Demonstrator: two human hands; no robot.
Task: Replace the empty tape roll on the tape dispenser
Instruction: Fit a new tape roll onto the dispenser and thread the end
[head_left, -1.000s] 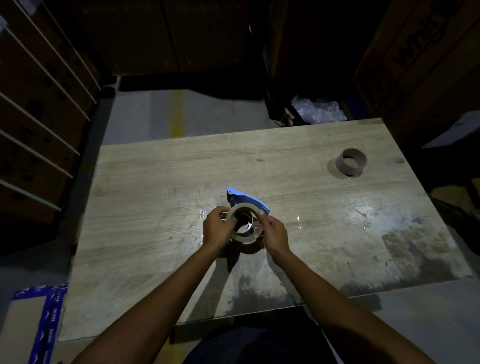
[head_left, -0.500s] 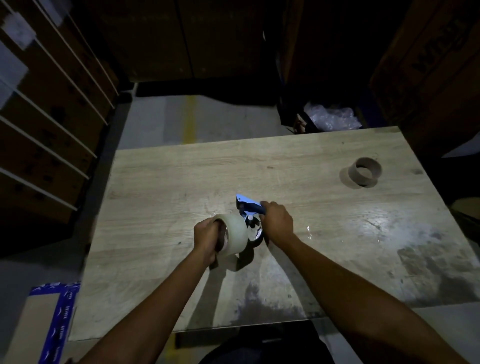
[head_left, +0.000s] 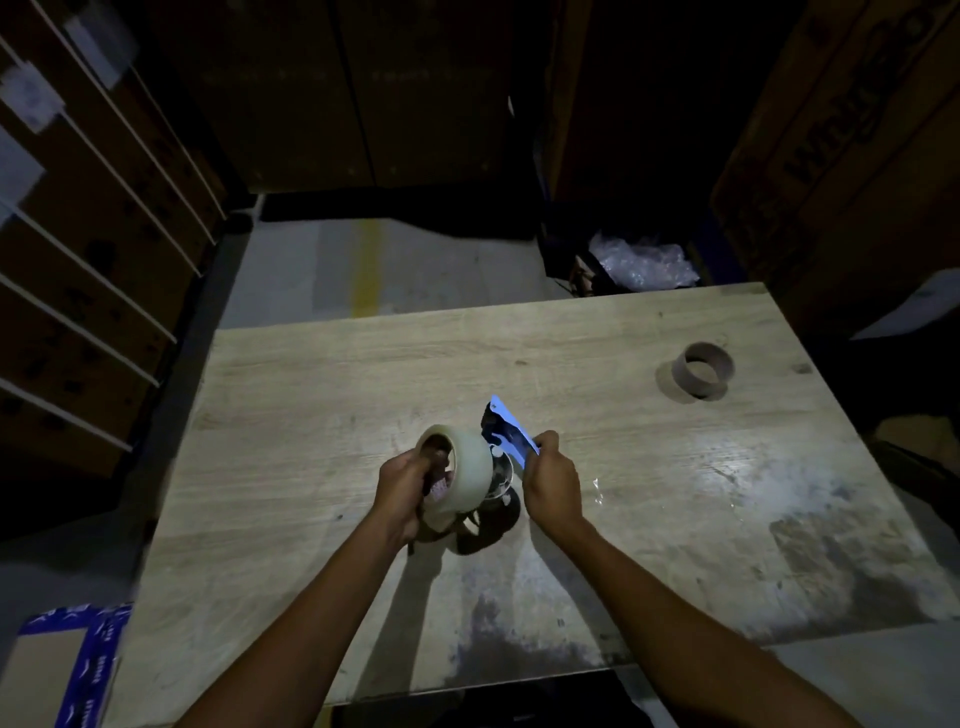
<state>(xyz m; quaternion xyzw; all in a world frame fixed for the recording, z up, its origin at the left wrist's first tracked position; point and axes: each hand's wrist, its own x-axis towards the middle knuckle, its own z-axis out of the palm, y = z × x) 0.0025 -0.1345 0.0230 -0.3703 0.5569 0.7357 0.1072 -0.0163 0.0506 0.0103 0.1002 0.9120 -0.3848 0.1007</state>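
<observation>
A full roll of clear tape (head_left: 467, 475) is held above the middle of the wooden table (head_left: 311, 415), its open core turned to the left. My left hand (head_left: 405, 488) grips it with fingers inside the core. Right beside the roll is the blue tape dispenser (head_left: 506, 439), its blue plate pointing up and away. My right hand (head_left: 550, 480) holds the dispenser by its near edge. The roll sits against the dispenser's hub side; the hub itself is mostly hidden. An empty brown cardboard core (head_left: 702, 370) stands at the far right of the table.
A scrap of clear film (head_left: 597, 488) lies on the table right of my right hand. Cardboard boxes (head_left: 857, 130) rise at the far right, shelving (head_left: 78, 234) at the left. A bin with crumpled plastic (head_left: 641, 265) stands behind the table. A blue-edged box (head_left: 62, 665) lies at lower left.
The roll and dispenser, first held flat together in both hands, have been turned on edge and lifted a little. My left hand now grips through the core; my right hand holds the dispenser.
</observation>
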